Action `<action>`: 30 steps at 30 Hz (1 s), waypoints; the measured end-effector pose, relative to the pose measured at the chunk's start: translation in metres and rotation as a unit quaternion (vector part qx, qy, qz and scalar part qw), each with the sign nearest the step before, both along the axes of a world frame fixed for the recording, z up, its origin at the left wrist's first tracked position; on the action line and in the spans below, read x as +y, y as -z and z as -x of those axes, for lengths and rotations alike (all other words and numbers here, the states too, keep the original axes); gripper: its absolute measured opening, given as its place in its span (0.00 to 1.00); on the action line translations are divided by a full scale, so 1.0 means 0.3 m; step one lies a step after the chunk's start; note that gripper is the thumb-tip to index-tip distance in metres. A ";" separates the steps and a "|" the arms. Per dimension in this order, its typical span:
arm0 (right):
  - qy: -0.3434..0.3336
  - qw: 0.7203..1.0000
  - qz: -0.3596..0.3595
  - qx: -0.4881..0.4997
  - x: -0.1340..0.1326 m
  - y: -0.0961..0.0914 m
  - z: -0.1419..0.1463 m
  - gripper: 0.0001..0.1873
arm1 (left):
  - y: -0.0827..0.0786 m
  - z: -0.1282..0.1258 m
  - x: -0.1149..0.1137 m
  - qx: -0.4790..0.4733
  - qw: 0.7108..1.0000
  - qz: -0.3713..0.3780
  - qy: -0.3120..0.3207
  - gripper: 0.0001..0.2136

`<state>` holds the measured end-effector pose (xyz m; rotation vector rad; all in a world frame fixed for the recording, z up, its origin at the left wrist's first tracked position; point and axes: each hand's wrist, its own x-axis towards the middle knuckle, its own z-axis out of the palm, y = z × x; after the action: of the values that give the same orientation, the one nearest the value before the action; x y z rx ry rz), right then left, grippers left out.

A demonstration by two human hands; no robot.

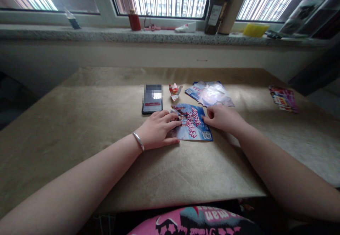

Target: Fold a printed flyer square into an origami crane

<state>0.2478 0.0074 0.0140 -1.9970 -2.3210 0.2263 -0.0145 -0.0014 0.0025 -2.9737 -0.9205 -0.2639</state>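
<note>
A blue printed paper sheet (193, 124) with red lettering lies flat on the brown table (79, 121). My left hand (159, 129), a silver bangle on its wrist, rests on the sheet's left edge with fingers stretched flat. My right hand (221, 118) is at the sheet's right edge with fingers curled, pinching that edge. Just behind the sheet sits a small folded paper figure (175, 90) in red and white.
A phone (152, 98) lies left of the folded figure. More blue printed sheets (209, 93) lie behind my right hand, and a pink leaflet (283, 98) sits far right. The windowsill (106, 34) holds a red cup (134, 21), a jar (216, 13) and a yellow object (255, 29).
</note>
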 end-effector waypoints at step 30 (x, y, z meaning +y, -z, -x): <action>-0.287 0.950 -0.106 0.066 -0.044 0.016 0.060 0.15 | -0.023 -0.008 -0.006 -0.009 0.996 -0.061 0.063 0.18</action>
<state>0.2299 -0.0059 0.0092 -1.1372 -2.6403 0.1243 -0.0121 -0.0030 0.0095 -2.9240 -0.6924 -0.3383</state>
